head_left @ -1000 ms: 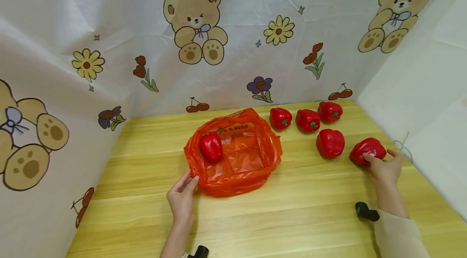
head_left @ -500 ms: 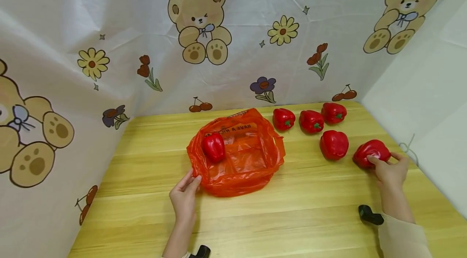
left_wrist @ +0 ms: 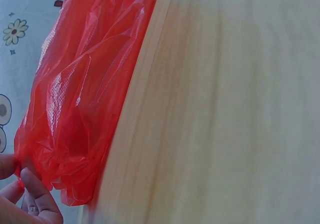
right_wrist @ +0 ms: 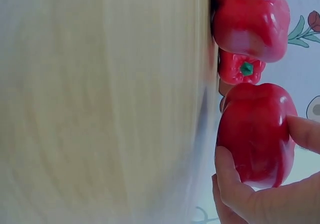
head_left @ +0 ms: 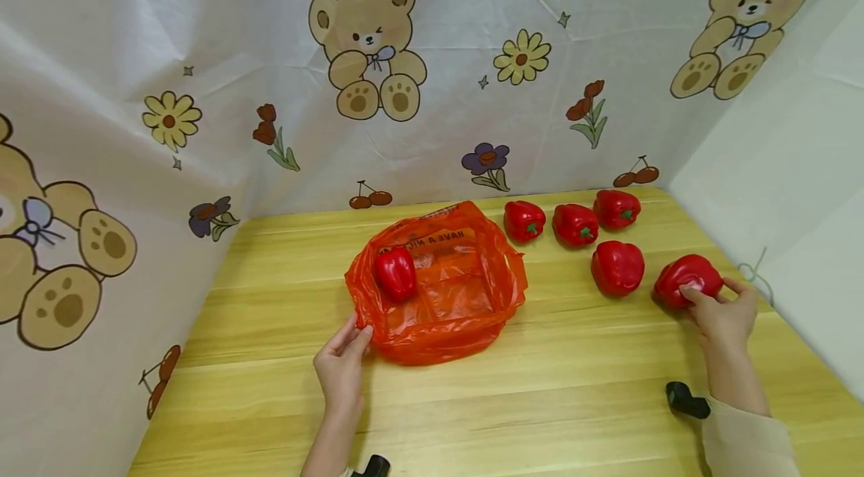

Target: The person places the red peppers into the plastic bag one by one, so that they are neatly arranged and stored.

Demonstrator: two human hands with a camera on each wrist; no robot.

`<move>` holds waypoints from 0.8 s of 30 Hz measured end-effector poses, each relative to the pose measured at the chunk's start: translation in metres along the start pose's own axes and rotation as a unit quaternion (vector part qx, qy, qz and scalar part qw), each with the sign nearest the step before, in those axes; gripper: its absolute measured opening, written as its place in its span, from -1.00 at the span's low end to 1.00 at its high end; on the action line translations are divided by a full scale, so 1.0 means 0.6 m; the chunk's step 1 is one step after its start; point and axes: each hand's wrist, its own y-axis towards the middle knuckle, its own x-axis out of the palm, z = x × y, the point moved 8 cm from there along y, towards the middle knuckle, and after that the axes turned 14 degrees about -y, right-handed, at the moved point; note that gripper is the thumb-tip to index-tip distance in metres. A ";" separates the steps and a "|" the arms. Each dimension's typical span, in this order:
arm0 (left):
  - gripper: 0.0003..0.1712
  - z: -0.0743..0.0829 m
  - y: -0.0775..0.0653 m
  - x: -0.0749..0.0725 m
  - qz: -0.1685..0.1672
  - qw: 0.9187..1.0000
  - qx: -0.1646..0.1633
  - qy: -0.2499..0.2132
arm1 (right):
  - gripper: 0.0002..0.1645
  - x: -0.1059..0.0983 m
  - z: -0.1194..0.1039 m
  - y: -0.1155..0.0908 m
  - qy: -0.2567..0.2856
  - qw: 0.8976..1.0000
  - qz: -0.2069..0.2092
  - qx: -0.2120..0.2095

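Observation:
An orange-red plastic bag (head_left: 439,346) lies spread with its mouth facing up, and one red bell pepper (head_left: 395,274) rests inside at its left. My left hand (head_left: 340,368) pinches the bag's near left rim between thumb and fingers; the left wrist view shows the bunched plastic (left_wrist: 75,109) at the fingertips. At the right of the table, my right hand (head_left: 725,316) grips another red bell pepper (head_left: 688,278) from its near right side. In the right wrist view, thumb and fingers stand on opposite sides of that bell pepper (right_wrist: 255,131), over the table.
Several more red bell peppers stand right of the bag: a near one (head_left: 617,268) beside the gripped pepper, and others (head_left: 575,225) toward the back. A bear-print curtain (head_left: 439,139) borders the wooden table (head_left: 513,417). A thin pale cord (head_left: 759,274) lies by the right edge.
The head view has shifted slightly. The bell pepper in my right hand has risen a little over the last half second. My left hand keeps its pinch on the bag rim.

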 end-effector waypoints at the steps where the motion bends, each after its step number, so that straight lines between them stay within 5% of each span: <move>1: -0.49 0.000 0.000 -0.001 0.001 1.000 0.001 0.002 | -0.10 0.000 -0.001 -0.002 0.001 1.000 -0.003 0.000; 14: -0.50 0.002 0.000 0.000 -0.001 1.000 0.006 0.002 | 0.05 0.007 -0.049 -0.041 0.014 0.998 -0.015 -0.061; 24: -0.49 -0.002 0.003 0.000 -0.002 1.000 0.001 -0.007 | 0.01 0.066 -0.131 -0.132 0.042 0.982 -0.079 -0.163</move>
